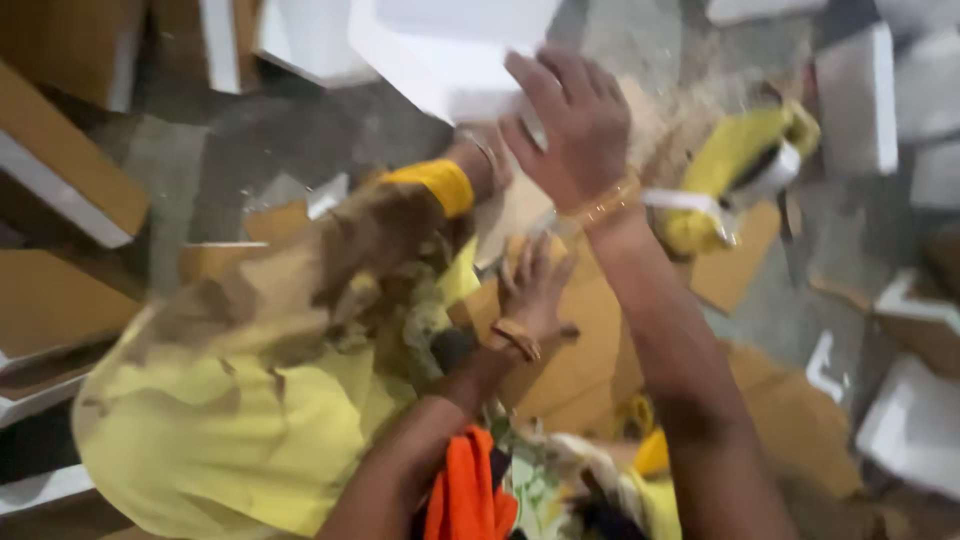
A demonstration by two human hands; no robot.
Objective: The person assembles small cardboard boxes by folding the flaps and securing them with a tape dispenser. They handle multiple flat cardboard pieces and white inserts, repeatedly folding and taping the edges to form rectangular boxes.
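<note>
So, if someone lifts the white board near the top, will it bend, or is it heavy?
The white board looks flat with straight edges, so it is probably stiff. The right hand presses open on its lower edge. Similar panels lie around on the floor; it may be fairly light, though blur hides its thickness.

Dim, flat indoor light, source not discernible. Heavy motion blur across whole frame. Yellow cloth [230,420] smeared, brown streaks dragged sideways. Right hand [575,125] soft-edged, fingers ghosted; left hand [530,290] blurred too. White panel [440,45] at top brightest spot, slightly washed out, no hard glare. Shadows weak, darkest along left edge. Floor [250,140] and boards at edges out of focus.
</note>
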